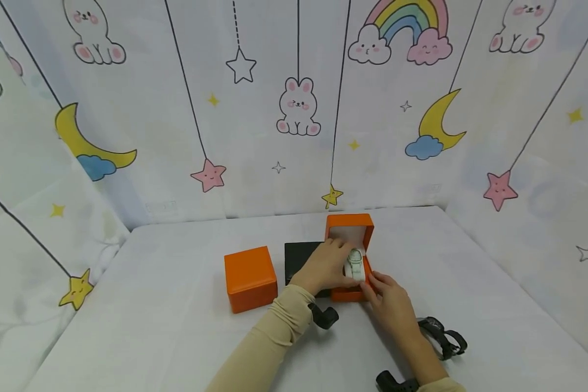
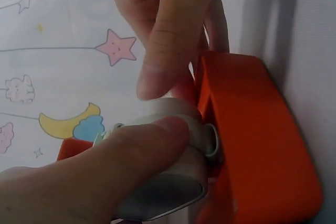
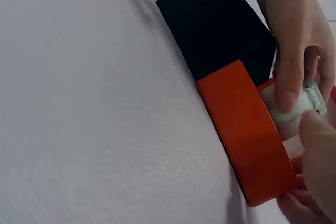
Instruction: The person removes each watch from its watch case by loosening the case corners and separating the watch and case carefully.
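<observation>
A pale green wristwatch (image 1: 355,260), wrapped round a light cushion (image 2: 173,177), sits at the open orange watch box (image 1: 349,294), whose lid stands raised at the back. My left hand (image 1: 325,268) grips the cushioned watch between thumb and fingers, reaching from the left; its thumb (image 2: 142,142) lies over the cushion. At the box's right side is my right hand (image 1: 392,302), its fingers against the outer wall and its thumb bent over the front corner beside the watch. Part of the watch is hidden behind the left thumb in the left wrist view.
A closed orange box (image 1: 251,277) stands to the left on the white table (image 1: 166,305). Between the two orange boxes lies a black square item (image 1: 299,258), partly behind the left hand. A black strapped watch (image 1: 441,335) rests by the right forearm. A patterned cloth wall (image 1: 255,130) borders the back.
</observation>
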Tool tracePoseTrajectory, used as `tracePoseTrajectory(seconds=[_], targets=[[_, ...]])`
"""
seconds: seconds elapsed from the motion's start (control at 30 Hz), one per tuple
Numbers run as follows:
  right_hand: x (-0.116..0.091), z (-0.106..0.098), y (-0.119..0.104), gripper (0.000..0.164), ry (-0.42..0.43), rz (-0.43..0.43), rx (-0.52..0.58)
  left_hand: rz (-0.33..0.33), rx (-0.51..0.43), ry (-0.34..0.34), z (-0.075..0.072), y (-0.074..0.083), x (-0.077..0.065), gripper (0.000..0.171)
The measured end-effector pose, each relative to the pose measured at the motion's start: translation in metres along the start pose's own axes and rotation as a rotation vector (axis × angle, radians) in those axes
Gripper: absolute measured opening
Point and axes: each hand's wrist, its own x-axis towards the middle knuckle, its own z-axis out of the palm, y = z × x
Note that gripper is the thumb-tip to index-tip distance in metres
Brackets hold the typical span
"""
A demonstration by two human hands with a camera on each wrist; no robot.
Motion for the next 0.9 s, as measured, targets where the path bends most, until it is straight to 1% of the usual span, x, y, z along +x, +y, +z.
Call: tracePoseTrajectory(seconds=[0.07, 0.17, 0.27, 0.37, 0.47, 0.6, 0.73, 0.9], targets=[[-0.001, 0.000, 0.000, 0.045, 0.048, -0.019, 0.016, 0.003, -0.049, -0.010, -0.004, -0.001, -0.001, 0.071], [-0.002, 0.000, -0.002, 0.040, 0.134, -0.048, 0.060, 0.023, -0.135, -0.056, -0.010, -0.002, -0.003, 0.072], [-0.001, 0.001, -0.003, 0.036, 0.217, -0.081, 0.129, 0.069, -0.208, -0.105, -0.014, -0.004, -0.005, 0.074], [0.000, 0.003, -0.005, 0.033, 0.262, -0.119, 0.214, 0.121, -0.250, -0.133, -0.015, -0.008, -0.005, 0.074], [0.001, 0.004, -0.007, 0.036, 0.249, -0.129, 0.321, 0.168, -0.283, -0.138, -0.016, -0.011, -0.004, 0.074], [0.001, 0.005, -0.009, 0.042, 0.193, -0.067, 0.478, 0.219, -0.344, -0.132, -0.020, -0.014, -0.004, 0.078], [0.001, 0.004, -0.007, 0.046, 0.143, 0.001, 0.614, 0.247, -0.415, -0.130, -0.024, -0.014, -0.005, 0.078], [0.000, 0.003, -0.005, 0.051, 0.067, 0.025, 0.721, 0.266, -0.441, -0.133, -0.026, -0.016, -0.007, 0.076]])
